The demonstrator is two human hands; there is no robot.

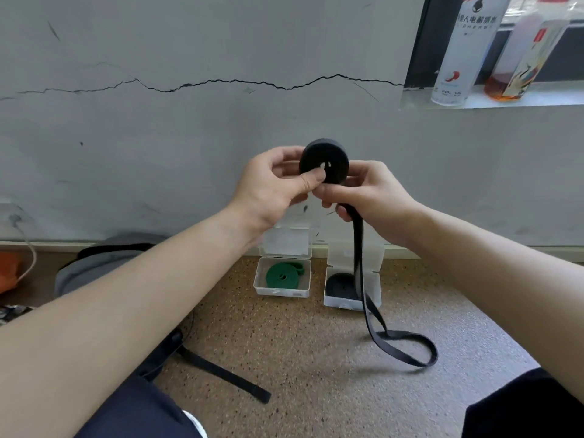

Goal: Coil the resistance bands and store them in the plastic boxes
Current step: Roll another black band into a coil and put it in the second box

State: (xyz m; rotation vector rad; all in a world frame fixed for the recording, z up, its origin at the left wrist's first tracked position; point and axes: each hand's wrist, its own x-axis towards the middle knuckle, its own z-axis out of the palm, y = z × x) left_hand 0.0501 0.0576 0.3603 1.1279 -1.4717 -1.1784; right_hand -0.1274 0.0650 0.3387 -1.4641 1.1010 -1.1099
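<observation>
Black resistance band (324, 161): mostly rolled into a fat puck, held up in the air between both sets of fingertips. Left hand (271, 188) curled round the puck's left side, thumb pressed on the face near the centre hole, other fingers tucked behind. Right hand (369, 194) just right of and under the puck, fingers closed loosely round the unrolled part, feeding it in. Below those fingers, loose tail (407, 346) hanging straight down, ending in a floppy loop on the floor (284, 343).

Well below the left fingers: open plastic box (281, 292) with a green band (282, 275) already coiled inside. Below the right fingers, behind the hanging tail: second open box (350, 301), seemingly with another black coil (339, 284) in it.

So, definitely the winding step, not storing yet. Next up, probably: keep turning with the left, keep light tension with the right to avoid slack, then pinch the end down before heading for a box. No spare empty box in sight though, so can't tell where to put this one.
</observation>
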